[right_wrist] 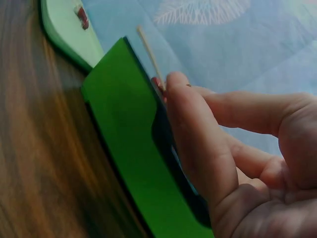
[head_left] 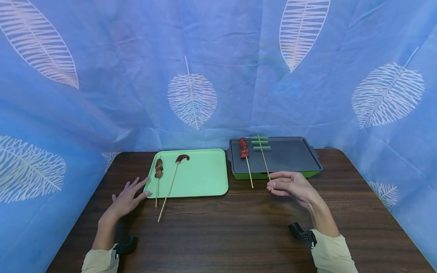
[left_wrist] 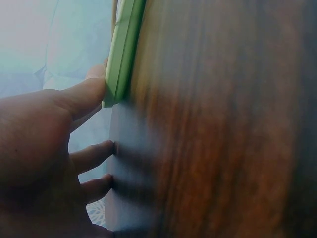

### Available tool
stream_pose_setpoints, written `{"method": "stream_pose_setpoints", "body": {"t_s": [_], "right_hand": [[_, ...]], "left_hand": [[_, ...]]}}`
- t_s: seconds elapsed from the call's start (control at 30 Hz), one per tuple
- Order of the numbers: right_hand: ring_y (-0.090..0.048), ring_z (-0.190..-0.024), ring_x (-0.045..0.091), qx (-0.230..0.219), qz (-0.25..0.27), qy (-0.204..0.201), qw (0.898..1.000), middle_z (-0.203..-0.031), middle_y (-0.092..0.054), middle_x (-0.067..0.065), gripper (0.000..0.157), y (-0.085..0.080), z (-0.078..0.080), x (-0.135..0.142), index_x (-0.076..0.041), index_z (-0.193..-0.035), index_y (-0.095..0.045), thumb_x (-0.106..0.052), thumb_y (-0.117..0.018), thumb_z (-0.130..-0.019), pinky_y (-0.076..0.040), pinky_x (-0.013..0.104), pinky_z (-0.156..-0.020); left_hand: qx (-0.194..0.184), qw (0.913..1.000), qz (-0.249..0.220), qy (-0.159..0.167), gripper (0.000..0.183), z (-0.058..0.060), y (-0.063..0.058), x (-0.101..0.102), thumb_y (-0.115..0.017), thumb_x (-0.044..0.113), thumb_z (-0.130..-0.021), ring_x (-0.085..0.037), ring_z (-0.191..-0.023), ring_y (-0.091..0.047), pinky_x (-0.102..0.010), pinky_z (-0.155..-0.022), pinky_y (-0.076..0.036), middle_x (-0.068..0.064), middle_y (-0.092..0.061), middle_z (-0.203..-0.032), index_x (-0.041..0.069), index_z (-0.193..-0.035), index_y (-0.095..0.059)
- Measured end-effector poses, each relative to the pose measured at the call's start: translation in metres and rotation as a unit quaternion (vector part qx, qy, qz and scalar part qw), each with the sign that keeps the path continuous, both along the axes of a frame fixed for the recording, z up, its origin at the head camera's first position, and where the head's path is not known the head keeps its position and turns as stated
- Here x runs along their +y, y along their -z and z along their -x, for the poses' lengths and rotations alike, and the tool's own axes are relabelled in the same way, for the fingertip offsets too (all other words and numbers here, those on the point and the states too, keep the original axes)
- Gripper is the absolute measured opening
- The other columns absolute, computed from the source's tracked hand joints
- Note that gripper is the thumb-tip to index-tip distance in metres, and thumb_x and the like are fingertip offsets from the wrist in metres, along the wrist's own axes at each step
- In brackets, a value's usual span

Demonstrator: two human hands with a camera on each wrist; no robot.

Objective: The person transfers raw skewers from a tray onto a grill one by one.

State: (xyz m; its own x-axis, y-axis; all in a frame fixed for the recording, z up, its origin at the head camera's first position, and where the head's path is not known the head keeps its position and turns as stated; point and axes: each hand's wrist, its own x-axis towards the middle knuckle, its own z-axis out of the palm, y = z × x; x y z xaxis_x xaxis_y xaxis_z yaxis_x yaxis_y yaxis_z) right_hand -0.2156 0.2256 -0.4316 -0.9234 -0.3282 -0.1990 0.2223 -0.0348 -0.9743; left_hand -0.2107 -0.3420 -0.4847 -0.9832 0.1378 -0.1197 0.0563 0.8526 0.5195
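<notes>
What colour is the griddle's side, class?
The griddle's side is bright green, clearest in the right wrist view.

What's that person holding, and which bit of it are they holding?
The right grip pinches the green vegetable skewer by its bare stick, near the lower end. The left grip only touches the green tray.

Skewer point(head_left: 264, 161) | aslant (three green strips point(head_left: 261, 148)) | over pan point(head_left: 286, 153) | mint tray point(head_left: 205, 174) | flat
</notes>
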Motion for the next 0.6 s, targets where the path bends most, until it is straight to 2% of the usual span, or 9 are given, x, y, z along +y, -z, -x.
{"method": "stream_pose_setpoints", "body": {"t_s": [0.2,0.43,0.53,0.6], "right_hand": [[-0.076,-0.097,0.023,-0.009,-0.014,-0.009,1.0,-0.111,-0.073,0.023,0.057,0.003,-0.001,0.007,0.023,-0.143,-0.037,0.002,-0.066,-0.098,-0.058,0.038,-0.089],[-0.075,-0.099,0.025,-0.014,-0.045,-0.021,0.999,-0.113,-0.073,0.023,0.059,0.0,-0.001,0.012,0.021,-0.145,-0.036,-0.004,-0.066,-0.1,-0.057,0.042,-0.09],[-0.074,-0.102,0.022,0.016,-0.086,-0.007,0.996,-0.12,-0.071,0.023,0.061,-0.005,-0.004,0.011,0.018,-0.146,-0.038,-0.013,-0.067,-0.102,-0.057,0.042,-0.09],[-0.073,-0.103,0.016,0.058,-0.121,0.025,0.991,-0.124,-0.069,0.023,0.06,-0.009,-0.007,0.008,0.014,-0.146,-0.043,-0.02,-0.066,-0.103,-0.058,0.039,-0.09]], "left_hand": [[0.0,1.0,0.001,0.005,0.071,0.0,-0.002,0.0,-0.054,0.048,-0.106,-0.067,-0.144,-0.004,-0.093,-0.091,0.002,-0.036,-0.015,-0.163,0.012,-0.162,-0.031],[0.007,0.9999,-0.004,0.006,0.068,-0.001,-0.003,-0.001,-0.054,0.045,-0.106,-0.067,-0.144,-0.004,-0.093,-0.092,0.003,-0.036,-0.016,-0.163,0.01,-0.161,-0.033],[0.008,0.9999,-0.003,0.007,0.069,-0.001,-0.002,-0.001,-0.054,0.045,-0.106,-0.067,-0.144,-0.004,-0.093,-0.092,0.002,-0.036,-0.016,-0.163,0.011,-0.162,-0.033],[0.008,0.9999,-0.001,0.007,0.069,-0.001,-0.001,-0.001,-0.054,0.046,-0.106,-0.067,-0.144,-0.004,-0.093,-0.092,0.002,-0.036,-0.016,-0.163,0.011,-0.162,-0.033]]}}
